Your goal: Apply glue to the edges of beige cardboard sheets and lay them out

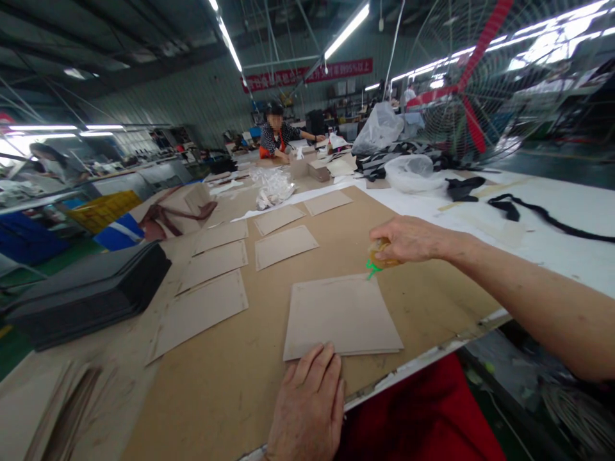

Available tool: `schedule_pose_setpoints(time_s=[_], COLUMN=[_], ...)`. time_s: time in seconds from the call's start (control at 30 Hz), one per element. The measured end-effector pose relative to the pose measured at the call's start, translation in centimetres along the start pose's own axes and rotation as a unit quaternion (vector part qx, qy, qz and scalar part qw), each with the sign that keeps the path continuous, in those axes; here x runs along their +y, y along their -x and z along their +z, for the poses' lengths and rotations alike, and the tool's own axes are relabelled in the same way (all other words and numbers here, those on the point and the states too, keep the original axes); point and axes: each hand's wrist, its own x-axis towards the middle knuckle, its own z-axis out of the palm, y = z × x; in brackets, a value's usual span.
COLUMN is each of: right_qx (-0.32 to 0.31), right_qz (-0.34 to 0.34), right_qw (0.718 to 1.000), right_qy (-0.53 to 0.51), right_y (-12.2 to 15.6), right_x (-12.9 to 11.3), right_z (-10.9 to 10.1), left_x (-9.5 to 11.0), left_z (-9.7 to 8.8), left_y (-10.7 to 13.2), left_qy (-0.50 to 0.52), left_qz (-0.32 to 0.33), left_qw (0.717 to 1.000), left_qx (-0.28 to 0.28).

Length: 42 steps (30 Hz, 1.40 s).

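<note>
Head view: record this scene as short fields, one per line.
Left hand: fingertips on the near edge of a tan panel
Right hand: grips a yellowish object with green strands, near the panel's far right corner
Other panels: six, laid out beyond and to the left
Left side: black stack
Background: co-worker, red-bladed fan

- Amber object (384, 257): partly hidden by the right hand (410, 238), its shape unclear.
- Left hand (307, 410): wrist beyond the bottom edge.
- Fan (462, 91): cut off by the top edge.
- Red banner (339, 70): lettering partly blurred.
</note>
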Motion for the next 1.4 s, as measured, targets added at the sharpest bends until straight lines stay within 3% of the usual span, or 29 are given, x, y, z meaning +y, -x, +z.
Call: schedule_pose_setpoints(time_s=[0.33, 0.73, 0.93, 1.1, 1.27, 1.4], right_qx=[0.011, 0.035, 0.007, 0.054, 0.039, 0.067], right_qz=[-0.025, -0.076, -0.122, -0.126, -0.141, -0.151], right_qw=[1.000, 0.995, 0.985, 0.982, 0.975, 0.969], right_qy=[-0.015, -0.055, -0.124, -0.129, -0.166, -0.181], right_y=[1.9, 5.9, 9.3, 10.7, 12.4, 13.7], right_x=[0.5, 0.1, -0.7, -0.9, -1.1, -1.5], right_z=[0.3, 1.5, 1.4, 1.9, 2.5, 2.8], left_x=[0.0, 0.0, 0.1, 0.0, 0.0, 0.1], left_z=[-0.1, -0.2, -0.2, -0.2, -0.4, -0.5], left_y=[-0.2, -0.2, -0.3, -0.2, -0.3, -0.5], left_qy=[0.002, 0.001, -0.001, 0.000, 0.003, 0.007], left_qz=[0.004, 0.013, 0.013, 0.009, 0.012, 0.010], left_qw=[1.000, 1.000, 1.000, 1.000, 0.999, 0.999], left_qx=[-0.005, -0.010, -0.024, -0.024, -0.030, -0.029])
